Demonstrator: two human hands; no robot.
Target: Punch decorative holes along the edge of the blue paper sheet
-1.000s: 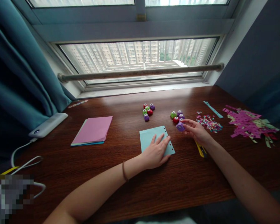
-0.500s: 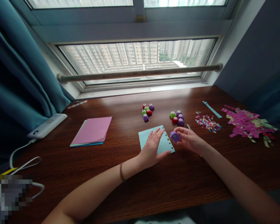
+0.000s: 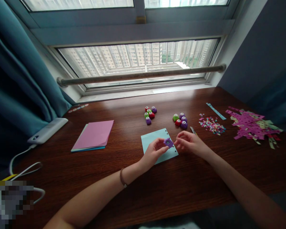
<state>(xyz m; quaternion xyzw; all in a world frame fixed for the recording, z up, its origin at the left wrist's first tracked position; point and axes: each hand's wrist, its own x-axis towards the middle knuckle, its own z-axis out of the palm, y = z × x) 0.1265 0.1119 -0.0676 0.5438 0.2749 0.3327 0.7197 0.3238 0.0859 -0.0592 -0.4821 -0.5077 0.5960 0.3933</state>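
A small purple craft paper punch [image 3: 168,142] is pinched between the thumb and fingers of my left hand [image 3: 153,153], its underside facing up. It is over a light blue sheet of paper [image 3: 149,139], which has a row of small punched holes along its right edge. Just right of the punch, my right hand [image 3: 192,144] has its fingers curved and slightly apart, with nothing visible in them. Its fingertips are close to the punch; whether they touch it is unclear. Behind the right hand lies a partly covered blade-like tool [image 3: 193,130], perhaps scissors.
Beyond the sheet sit two groups of red, green and purple punches [image 3: 150,114] [image 3: 181,120]. To the right are confetti [image 3: 212,125], a blue strip [image 3: 216,111] and pink paper strips [image 3: 250,124]. A pink-topped paper stack [image 3: 95,133] and a white corded device [image 3: 47,129] lie left.
The purple punch has passed from my right hand to my left, moving left over the sheet. My left fingers, flat on the paper before, have closed round it.
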